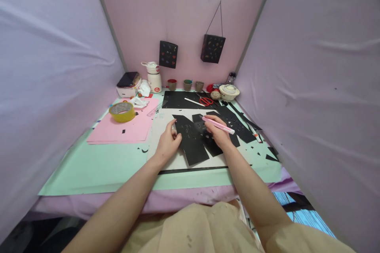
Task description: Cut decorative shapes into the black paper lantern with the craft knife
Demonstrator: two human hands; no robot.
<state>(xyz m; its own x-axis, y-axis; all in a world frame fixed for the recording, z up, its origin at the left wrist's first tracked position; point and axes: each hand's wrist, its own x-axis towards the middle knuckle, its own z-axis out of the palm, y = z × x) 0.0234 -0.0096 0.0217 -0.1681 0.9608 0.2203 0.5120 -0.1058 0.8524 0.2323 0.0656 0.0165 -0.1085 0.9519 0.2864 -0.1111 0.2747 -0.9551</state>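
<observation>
My left hand (170,141) grips the left edge of a black card sheet (194,146) with its fingers curled. Small shapes are cut through that sheet. A slim pink craft knife (221,125) is pinched in my right hand (218,134), its tip pointing left above the black card. Part of the card lies hidden under the right hand. Both hands rest over a pale board (169,162). More black card with cut-outs (237,124) lies to the right of the right hand.
On the left, a yellow tape roll (122,112) sits on pink paper (118,132). Behind the board are a black sheet (175,101), red-handled scissors (206,101), a white bottle (154,79) and small cups (187,85). Black scraps (271,157) lie at right. Cloth walls enclose both sides.
</observation>
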